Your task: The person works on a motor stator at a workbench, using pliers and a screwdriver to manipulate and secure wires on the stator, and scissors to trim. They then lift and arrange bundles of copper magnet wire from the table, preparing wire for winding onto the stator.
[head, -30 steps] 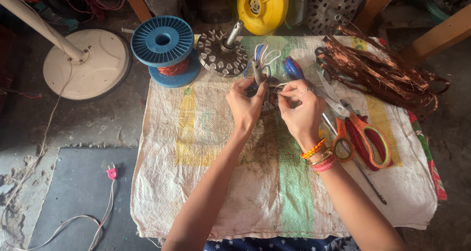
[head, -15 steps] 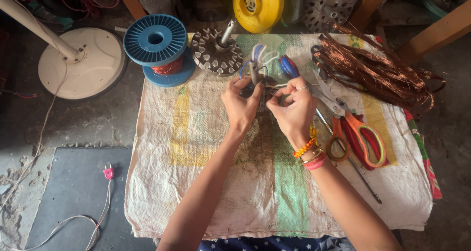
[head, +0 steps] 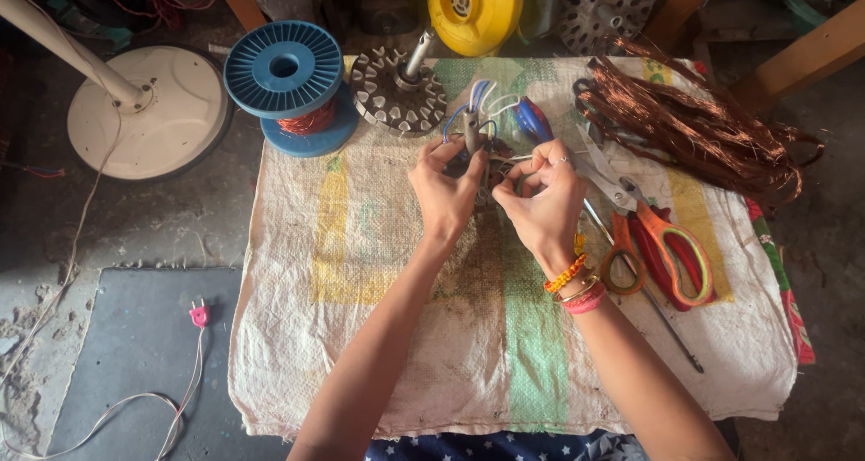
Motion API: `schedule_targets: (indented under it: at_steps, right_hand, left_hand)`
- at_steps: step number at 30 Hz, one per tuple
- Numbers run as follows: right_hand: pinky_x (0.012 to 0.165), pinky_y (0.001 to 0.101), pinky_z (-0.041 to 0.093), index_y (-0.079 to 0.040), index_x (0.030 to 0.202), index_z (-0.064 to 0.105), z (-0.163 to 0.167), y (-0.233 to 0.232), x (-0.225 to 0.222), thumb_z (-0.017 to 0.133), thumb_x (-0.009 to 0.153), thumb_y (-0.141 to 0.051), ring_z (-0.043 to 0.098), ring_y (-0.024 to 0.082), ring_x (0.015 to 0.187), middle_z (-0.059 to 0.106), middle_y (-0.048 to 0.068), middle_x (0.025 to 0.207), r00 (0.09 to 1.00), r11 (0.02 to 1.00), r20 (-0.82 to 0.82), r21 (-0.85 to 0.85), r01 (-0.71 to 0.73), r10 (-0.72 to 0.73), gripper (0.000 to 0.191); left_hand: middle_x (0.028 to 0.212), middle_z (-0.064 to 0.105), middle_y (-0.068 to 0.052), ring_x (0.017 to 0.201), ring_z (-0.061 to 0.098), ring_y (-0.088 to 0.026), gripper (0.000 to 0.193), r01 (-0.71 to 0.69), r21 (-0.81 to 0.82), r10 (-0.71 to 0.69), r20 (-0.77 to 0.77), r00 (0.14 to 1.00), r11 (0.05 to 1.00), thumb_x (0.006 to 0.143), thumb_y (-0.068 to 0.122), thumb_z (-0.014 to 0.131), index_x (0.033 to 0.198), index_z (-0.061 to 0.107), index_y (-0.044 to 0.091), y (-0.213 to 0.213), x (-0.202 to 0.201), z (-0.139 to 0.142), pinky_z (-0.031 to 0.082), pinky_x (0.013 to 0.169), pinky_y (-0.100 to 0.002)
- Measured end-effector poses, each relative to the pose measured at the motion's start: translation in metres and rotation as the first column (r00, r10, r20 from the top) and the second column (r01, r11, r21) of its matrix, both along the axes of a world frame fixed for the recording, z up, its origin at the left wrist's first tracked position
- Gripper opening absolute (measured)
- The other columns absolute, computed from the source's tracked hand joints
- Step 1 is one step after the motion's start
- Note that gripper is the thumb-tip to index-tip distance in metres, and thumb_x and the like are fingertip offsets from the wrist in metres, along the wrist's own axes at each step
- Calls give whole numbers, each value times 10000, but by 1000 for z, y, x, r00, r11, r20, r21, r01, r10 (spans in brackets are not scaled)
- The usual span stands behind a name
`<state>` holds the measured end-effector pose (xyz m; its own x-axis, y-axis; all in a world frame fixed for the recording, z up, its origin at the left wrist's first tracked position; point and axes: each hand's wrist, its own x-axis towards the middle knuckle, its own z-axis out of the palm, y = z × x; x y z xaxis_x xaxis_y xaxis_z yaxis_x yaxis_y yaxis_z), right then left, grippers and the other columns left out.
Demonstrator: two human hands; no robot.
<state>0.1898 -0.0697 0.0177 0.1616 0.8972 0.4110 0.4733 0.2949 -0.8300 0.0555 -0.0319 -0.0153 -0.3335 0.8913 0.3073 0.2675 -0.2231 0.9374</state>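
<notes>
My left hand (head: 448,189) grips a small motor part (head: 472,136) with a metal shaft and blue and white wires, held above a woven sack cloth (head: 360,272). Close against it, my right hand (head: 542,197) pinches the part's thin wires between its fingertips; beaded bracelets circle that wrist. Most of the part is hidden by both hands. Just beyond them lies a round metal rotor with a shaft (head: 397,89).
A blue spool of copper wire (head: 286,75) stands at the cloth's far left corner. A tangle of old copper wire (head: 698,127) lies far right, orange-handled scissors (head: 656,236) beside my right hand. A white fan base (head: 149,109) and a pink plug (head: 199,314) are on the floor.
Both hands stay on the motor part, with small finger movements on the wires. The view has shifted slightly.
</notes>
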Motion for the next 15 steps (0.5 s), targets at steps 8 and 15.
schedule_targets:
  at_steps: [8,15]
  right_hand:
    - [666,246,470,-14,1064,653,3,-1,15,773,863,-7,673,106,797,735,40,997,996,978,56,200,58,-71,234]
    - [666,273,503,-28,1068,764,11,-1,24,732,897,6,645,137,737,737,76,960,985,997,168,62,-43,32,177]
  left_hand:
    - [1091,760,-145,1019,706,-256,282,117,-37,-119,-86,989,992,762,135,815,1029,811,42,3,-5,-3,569,950,-407]
    - [1103,751,-138,1072,692,-241,275,180,-36,-182,-73,980,983,761,140,817,1025,812,62,7,-10,-6,559,974,-403]
